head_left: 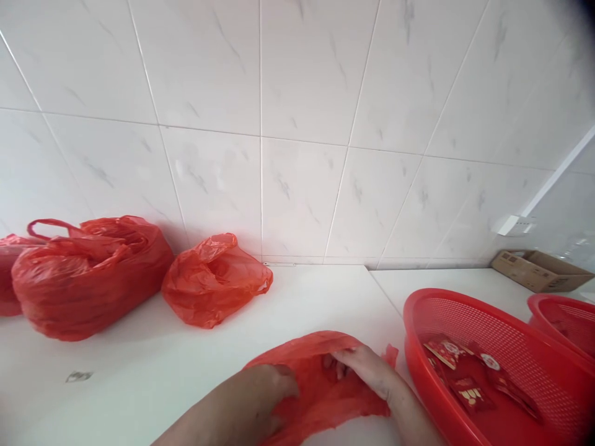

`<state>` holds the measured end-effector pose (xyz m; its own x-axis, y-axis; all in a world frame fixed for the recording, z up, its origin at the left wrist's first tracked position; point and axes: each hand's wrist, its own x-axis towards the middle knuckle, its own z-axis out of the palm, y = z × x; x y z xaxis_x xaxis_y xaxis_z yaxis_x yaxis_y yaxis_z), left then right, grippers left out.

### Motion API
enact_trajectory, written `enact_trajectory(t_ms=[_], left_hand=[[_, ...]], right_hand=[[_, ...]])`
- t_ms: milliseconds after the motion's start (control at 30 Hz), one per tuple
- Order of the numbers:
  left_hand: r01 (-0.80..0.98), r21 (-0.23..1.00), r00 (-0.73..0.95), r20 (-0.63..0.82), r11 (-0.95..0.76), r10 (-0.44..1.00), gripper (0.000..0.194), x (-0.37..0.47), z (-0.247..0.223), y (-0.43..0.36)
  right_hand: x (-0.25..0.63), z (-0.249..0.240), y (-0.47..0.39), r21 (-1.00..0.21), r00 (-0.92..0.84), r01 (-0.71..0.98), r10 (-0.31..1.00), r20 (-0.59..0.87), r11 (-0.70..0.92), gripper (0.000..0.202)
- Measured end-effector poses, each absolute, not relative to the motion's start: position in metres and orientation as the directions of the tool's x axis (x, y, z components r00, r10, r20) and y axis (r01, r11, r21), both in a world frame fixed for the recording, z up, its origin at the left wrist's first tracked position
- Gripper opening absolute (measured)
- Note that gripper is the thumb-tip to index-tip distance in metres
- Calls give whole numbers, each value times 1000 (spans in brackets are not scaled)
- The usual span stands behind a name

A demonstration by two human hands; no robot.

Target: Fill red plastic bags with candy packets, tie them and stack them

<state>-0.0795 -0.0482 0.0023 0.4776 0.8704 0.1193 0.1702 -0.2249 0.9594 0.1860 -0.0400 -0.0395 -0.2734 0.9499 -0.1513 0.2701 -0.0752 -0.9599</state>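
A thin red plastic bag [320,399] lies spread on the white table in front of me, its mouth facing me. My left hand [274,396] reaches into the mouth from the left; its fingers are blurred and partly covered by red plastic. On the other side, my right hand [360,367] is at the bag's rim, with curled fingers showing against the inside and closed on the plastic. Just right of that hand stands a big red plastic basket [411,347] with perforated walls. Several red printed packets [474,393] lie at its bottom.
Filled red bags [93,279] stand along the wall on the left, and a smaller red bag [214,282] sits beside them. Another red basket [539,303] is at the right edge. Behind it are a cardboard box [539,272] and a white wall socket [517,225].
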Motion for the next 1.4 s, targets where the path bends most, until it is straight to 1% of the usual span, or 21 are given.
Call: enact_trajectory(t_ms=[67,133,200,267,333,367,433,467,500,567,633,700,800,933,1033,1100,1167,1200,1267,1333,1400], left_hand=[[354,844,605,122,-403,787,25,-73,18,-48],[521,648,648,124,-555,752,43,-69,27,-42],[662,470,609,117,-584,784,59,-70,26,-32],[771,333,556,65,-543,829,69,-75,18,-21],[811,256,537,32,-526,843,71,-81,10,-14],[808,241,543,49,-538,838,66,-83,7,-13],[776,245,559,161,-581,813,47,-85,6,-16],[753,259,558,236,-605,795,35,-85,6,-20],[726,277,554,306,-629,774,26,-84,6,-26],[657,310,567,397,-687,722,17,-84,4,-38],[588,319,612,424,-743,667,24,-85,-6,-51],[559,310,622,456,-769,636,40,-89,-21,-62],[598,351,506,532,-720,679,57,-96,-46,-68],[630,488,311,553,-603,773,61,-103,-64,-61],[610,564,241,538,-557,808,57,-107,-68,-54],[596,606,247,487,-527,838,50,-109,-69,-51],[589,630,264,443,-507,857,45,-110,-70,-49],[585,638,268,430,-500,862,44,-110,-70,-49],[577,650,263,425,-494,866,42,-109,-71,-48],[567,653,266,432,-502,862,42,-107,-72,-46],[556,648,272,450,-521,850,43,-105,-75,-44]], right_hand=[[183,-41,-41,-941,-282,331,944,-174,-74,33],[181,-39,-42,-918,-306,393,932,-194,-62,27],[183,-37,-42,-895,-332,445,921,-204,-37,25],[187,-37,-42,-897,-383,442,897,-218,-29,28],[193,-36,-42,-939,-482,337,846,-227,-60,38],[195,-37,-42,-964,-532,252,819,-215,-89,43],[197,-38,-41,-987,-568,63,808,-155,-145,47],[197,-39,-41,-986,-539,-15,832,-133,-167,47],[196,-40,-40,-978,-484,-84,866,-130,-193,46],[194,-45,-37,-949,-336,-205,928,-161,-239,43],[193,-51,-34,-925,-216,-283,956,-197,-255,38],[194,-56,-31,-918,-153,-320,969,-194,-234,33],[194,-54,-29,-919,-125,-343,979,-158,-192,31],[180,-26,-44,-935,-98,-333,991,-89,-117,32],[172,7,-77,-975,-57,-219,998,-32,-44,26],[179,30,-103,-999,-13,-25,999,29,29,22],[202,51,-125,-979,50,184,994,95,84,20],[218,59,-132,-948,129,311,985,113,68,19],[258,70,-136,-859,318,507,942,106,-74,21],[298,71,-128,-803,412,565,908,76,-189,23],[328,64,-116,-763,518,605,841,159,-229,19]])
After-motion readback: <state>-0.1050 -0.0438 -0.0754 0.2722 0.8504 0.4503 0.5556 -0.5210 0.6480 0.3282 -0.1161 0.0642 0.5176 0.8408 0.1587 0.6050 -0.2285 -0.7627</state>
